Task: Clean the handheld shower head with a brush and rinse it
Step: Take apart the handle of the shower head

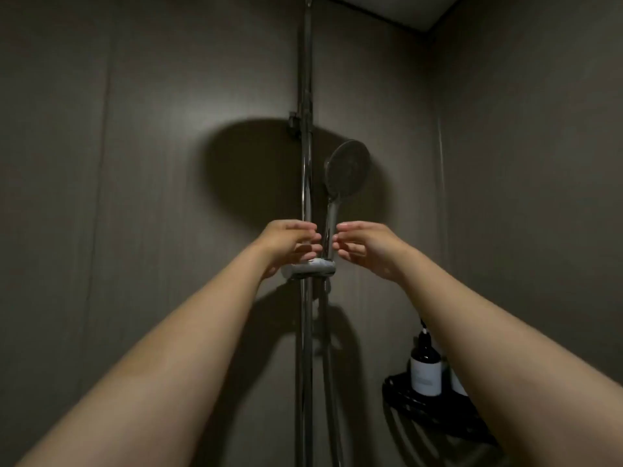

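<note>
The handheld shower head (pixel 347 170) stands upright in its chrome holder (pixel 308 268) on the vertical slide rail (pixel 306 163), its round dark face turned toward me. Its chrome handle runs down between my two raised hands. My left hand (pixel 290 246) is just left of the handle, fingers loosely curved, fingertips at or near the handle and rail. My right hand (pixel 365 249) is just right of the handle, fingers loosely curved with a small gap to it. Neither hand grips anything. No brush is in view.
The shower hose (pixel 328 358) hangs down from the holder along the rail. A black corner shelf (pixel 404 397) at lower right carries a dark pump bottle (pixel 425 369) with a white label. Dim grey-brown walls meet in a corner at the right.
</note>
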The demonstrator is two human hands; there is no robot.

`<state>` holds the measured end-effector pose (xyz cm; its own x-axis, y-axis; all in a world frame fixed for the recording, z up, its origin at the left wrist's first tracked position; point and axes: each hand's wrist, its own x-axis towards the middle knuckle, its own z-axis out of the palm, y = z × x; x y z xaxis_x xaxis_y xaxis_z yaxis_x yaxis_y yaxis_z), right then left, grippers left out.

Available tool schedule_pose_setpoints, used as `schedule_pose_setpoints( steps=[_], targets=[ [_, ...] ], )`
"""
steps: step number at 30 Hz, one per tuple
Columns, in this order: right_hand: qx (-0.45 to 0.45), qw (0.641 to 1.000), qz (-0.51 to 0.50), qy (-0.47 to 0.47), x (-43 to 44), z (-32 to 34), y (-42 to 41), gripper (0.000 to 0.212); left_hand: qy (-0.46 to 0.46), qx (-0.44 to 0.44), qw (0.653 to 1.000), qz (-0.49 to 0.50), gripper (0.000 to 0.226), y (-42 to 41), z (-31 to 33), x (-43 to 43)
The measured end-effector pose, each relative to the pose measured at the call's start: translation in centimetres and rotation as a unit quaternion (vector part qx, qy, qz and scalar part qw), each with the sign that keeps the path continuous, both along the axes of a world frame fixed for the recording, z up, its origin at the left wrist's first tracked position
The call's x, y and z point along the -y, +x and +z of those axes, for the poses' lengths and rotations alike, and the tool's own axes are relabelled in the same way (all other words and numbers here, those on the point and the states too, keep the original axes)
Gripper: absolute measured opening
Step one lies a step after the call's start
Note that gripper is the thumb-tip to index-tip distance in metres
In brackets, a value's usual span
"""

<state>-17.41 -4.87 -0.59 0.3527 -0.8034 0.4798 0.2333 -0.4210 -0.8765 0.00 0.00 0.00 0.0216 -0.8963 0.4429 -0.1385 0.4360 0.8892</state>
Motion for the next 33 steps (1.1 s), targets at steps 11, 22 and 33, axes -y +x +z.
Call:
schedule_pose_setpoints(
  steps=[11,22,33],
  targets=[
    [0.003,0.999,-0.048,-0.015,6.1,0.7,0.3,0.021,-0.108,0.152,0.965,0.185,0.031,-3.5,1.0,4.5],
    [0.004,0.997,-0.069,0.018,9.9,0.3,3.6,0.052,-0.106,0.255,0.920,0.277,0.043,-3.9,0.4,7.0],
    [0.011,0.997,-0.074,0.003,9.2,-0.9,3.6,0.026,-0.116,0.219,0.933,0.261,0.037,-4.2,-0.6,6.9]
  ],
)
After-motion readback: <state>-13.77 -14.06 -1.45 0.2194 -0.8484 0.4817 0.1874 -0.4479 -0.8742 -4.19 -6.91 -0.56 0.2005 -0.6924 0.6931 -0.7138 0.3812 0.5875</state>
